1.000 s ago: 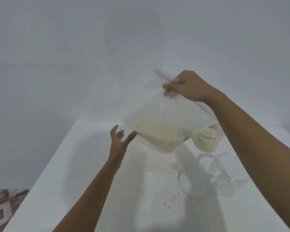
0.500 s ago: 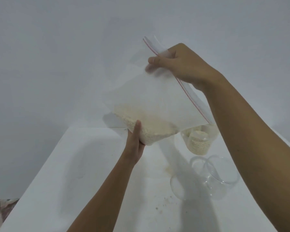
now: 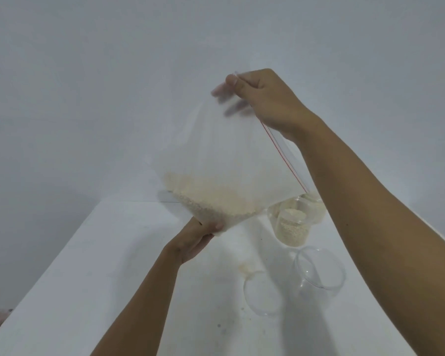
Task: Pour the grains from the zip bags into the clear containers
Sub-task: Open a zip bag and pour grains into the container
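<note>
A clear zip bag with a red zip line hangs in the air above the white table. Pale grains lie heaped in its lower corner. My right hand pinches the bag's top corner at the zip. My left hand grips the bottom corner from below, thumb on the plastic. Below the bag's right side stands a clear container part filled with grains. Two empty clear containers sit nearer to me on the table.
A plain white wall rises right behind the table. A few spilled grains and a yellowish stain mark the tabletop near the empty containers. The table's left edge drops off to a patterned floor.
My left hand rose from beside the bag and took hold of its bottom corner. My right hand lifted the top of the bag higher, and the grains settled into the lower corner.
</note>
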Demonstrator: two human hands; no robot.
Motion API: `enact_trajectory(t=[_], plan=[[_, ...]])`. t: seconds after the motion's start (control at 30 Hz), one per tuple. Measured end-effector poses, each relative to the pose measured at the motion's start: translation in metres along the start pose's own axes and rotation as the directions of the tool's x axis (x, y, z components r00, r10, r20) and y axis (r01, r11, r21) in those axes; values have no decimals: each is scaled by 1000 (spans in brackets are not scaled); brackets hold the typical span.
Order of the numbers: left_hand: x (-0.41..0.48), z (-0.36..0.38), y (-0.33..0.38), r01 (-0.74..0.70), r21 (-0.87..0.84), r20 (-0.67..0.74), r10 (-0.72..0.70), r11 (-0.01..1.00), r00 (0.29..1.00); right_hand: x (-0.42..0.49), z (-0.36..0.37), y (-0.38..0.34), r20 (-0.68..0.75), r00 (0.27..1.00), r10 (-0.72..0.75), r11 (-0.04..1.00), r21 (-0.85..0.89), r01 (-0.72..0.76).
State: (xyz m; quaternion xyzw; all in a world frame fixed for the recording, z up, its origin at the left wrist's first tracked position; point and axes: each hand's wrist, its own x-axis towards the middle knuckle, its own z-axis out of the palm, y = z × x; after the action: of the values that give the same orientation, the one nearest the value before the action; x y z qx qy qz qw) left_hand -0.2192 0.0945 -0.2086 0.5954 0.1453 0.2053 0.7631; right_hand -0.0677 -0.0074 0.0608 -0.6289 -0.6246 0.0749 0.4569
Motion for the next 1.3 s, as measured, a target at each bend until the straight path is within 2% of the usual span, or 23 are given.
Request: enact_trajectory(t=[0.13, 0.23, 0.3, 0.37, 0.47, 0.57, 0.67, 0.87, 1.07, 1.3], plan=[[0, 6, -4, 54, -26, -26, -55, 998, 998, -14, -14, 5, -34, 999, 2, 998, 60, 0], [3, 19, -13, -55, -244, -148, 19, 968, 989, -24, -29, 7, -75, 997, 17, 992, 128, -7], [7, 33, -21, -186, -464, -263, 66, 866, 963, -31, -36, 10, -86, 996, 24, 985, 174, -8], [10, 53, -23, -312, -614, -373, 82, 725, 924, -41, -41, 12, -84, 996, 32, 975, 224, -12], [12, 88, -18, -445, -695, -468, 114, 564, 876, -56, -47, 17, -81, 996, 46, 957, 289, -21], [13, 112, -8, -540, -678, -536, 166, 499, 827, -72, -51, 23, -89, 994, 58, 943, 332, -25], [15, 126, -3, -618, -566, -626, 203, 545, 753, -91, -58, 32, -108, 990, 89, 925, 379, -42], [3, 138, -8, -635, -455, -692, 200, 625, 694, -128, -74, 60, -157, 971, 181, 862, 501, -79], [-3, 156, -12, -605, -422, -724, 151, 675, 673, -162, -79, 94, -234, 935, 267, 779, 624, -67], [-6, 159, -24, -575, -373, -718, 165, 729, 676, -191, -78, 124, -219, 905, 364, 646, 760, -76]])
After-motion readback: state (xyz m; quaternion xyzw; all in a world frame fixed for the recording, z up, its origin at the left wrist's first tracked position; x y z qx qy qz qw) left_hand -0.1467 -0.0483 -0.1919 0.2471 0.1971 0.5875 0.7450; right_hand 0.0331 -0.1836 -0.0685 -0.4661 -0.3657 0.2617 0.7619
